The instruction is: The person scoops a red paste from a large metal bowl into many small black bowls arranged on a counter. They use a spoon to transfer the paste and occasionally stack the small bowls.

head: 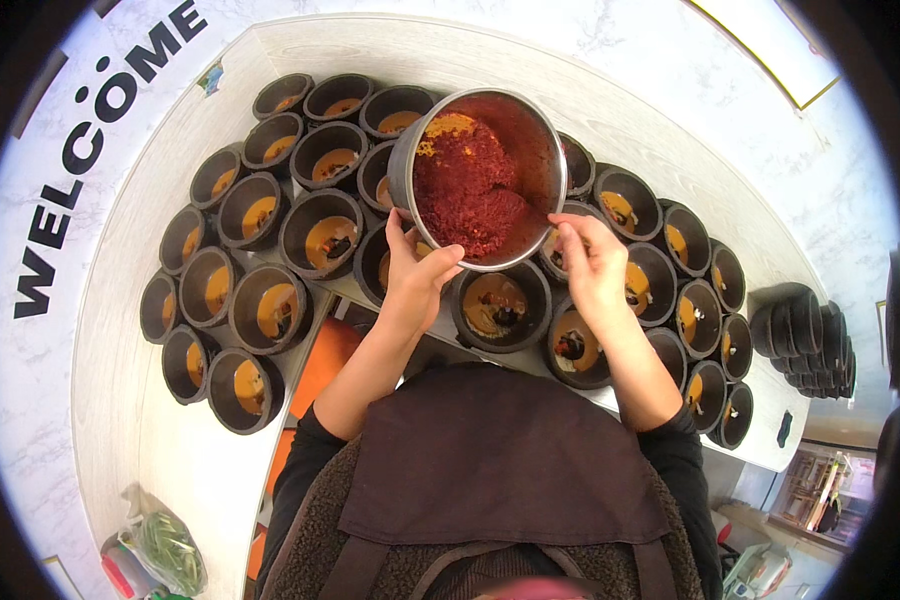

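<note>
A round stainless steel pot (553,142) is held up over the counter, tilted so its inside shows. In it lies a dark red, coarse paste (469,180) with an orange-yellow patch near the upper left. My left hand (418,262) grips the pot's lower left rim, thumb over the edge. At the lower right rim, my right hand (591,259) pinches the edge between thumb and fingers. Below and around the pot stand many dark stone bowls, such as one in front of me (463,319), holding orange-brown liquid with dark and pale pieces.
The bowls crowd a pale curved counter (217,465) with a raised back edge. Stacked black bowls (802,337) stand at the far right. A clear bag of green vegetables (166,551) lies at the lower left. Orange seats (322,364) sit below the counter's inner edge.
</note>
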Motion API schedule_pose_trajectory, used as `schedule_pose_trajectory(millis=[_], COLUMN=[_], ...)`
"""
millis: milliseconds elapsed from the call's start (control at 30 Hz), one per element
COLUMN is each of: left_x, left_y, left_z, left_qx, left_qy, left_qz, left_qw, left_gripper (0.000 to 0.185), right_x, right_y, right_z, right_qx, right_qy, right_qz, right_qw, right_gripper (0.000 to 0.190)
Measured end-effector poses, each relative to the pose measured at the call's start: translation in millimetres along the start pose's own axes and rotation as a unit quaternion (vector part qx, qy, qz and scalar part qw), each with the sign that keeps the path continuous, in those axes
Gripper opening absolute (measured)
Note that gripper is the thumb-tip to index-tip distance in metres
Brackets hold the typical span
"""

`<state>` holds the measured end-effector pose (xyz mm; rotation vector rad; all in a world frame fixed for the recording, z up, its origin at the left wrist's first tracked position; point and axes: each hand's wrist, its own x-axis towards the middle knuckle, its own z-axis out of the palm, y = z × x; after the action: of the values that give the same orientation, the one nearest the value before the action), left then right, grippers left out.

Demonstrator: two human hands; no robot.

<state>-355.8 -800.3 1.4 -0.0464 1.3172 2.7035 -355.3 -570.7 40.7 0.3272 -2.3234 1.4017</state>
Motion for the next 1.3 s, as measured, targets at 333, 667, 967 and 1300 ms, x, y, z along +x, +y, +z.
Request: schedule_pose_trajectory(millis=[333,667,967,1300], left_x=[-6,-6,4,10], left_y=[-9,-1,12,15], left_z=[6,5,-3,-19], left_qx=[-0.022,-0.051,-0.041,-0.009], left_qy=[-0.005,0.014,0.043,0.072], left_qz=[0.003,0.005,0.005,0.006], left_qw=[1.0,0.999,0.998,0.997], left_gripper=[0.098,0.075,0.086,0.096], right_x=[-11,1,30,31], right_y=[7,11,14,18], right_z=[12,15,28,52], right_qx=[0.365,0.337,0.349,0.339], right_qy=[0.065,0.065,0.039,-0.003], right_qz=[0.301,0.272,0.294,0.307], right_qw=[0.879,0.899,0.889,0.889], right_gripper=[0.017,0.016,0.019,0.016])
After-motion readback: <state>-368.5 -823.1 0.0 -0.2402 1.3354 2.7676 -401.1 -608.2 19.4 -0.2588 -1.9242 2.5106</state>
